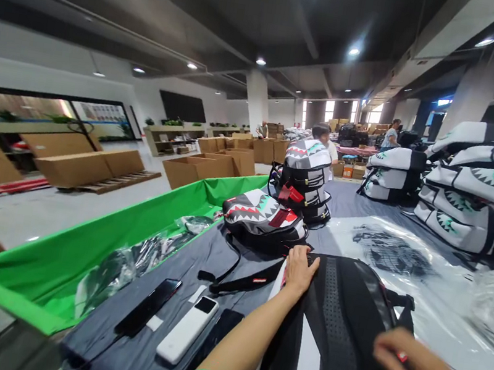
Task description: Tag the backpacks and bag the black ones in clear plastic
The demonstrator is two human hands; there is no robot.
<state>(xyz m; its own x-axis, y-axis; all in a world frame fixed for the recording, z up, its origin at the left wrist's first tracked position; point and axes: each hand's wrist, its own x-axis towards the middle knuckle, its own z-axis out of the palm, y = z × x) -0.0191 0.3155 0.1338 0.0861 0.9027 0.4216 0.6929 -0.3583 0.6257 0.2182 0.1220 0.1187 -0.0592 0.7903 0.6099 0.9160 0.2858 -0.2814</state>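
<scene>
A black backpack [341,325] with a perforated padded strip lies on the table in front of me, its back panel facing up. My left hand [300,270] grips its far top edge, with fingers curled over the rim. Over the right side of the bag, my right hand [410,364] is smeared by motion. A small red tag shows by its fingers, and whether they hold it is unclear. Just beyond my left hand lies a grey backpack with a shark-mouth print [265,216]. Its black strap [241,281] trails across the table.
A white power bank [187,330] and a black phone [149,307] lie on the left. A green fabric trough [125,241] holding plastic bags runs along the table's left edge. Stacked backpacks [460,200] stand at right, near clear plastic sheeting [361,234]. People are farther back.
</scene>
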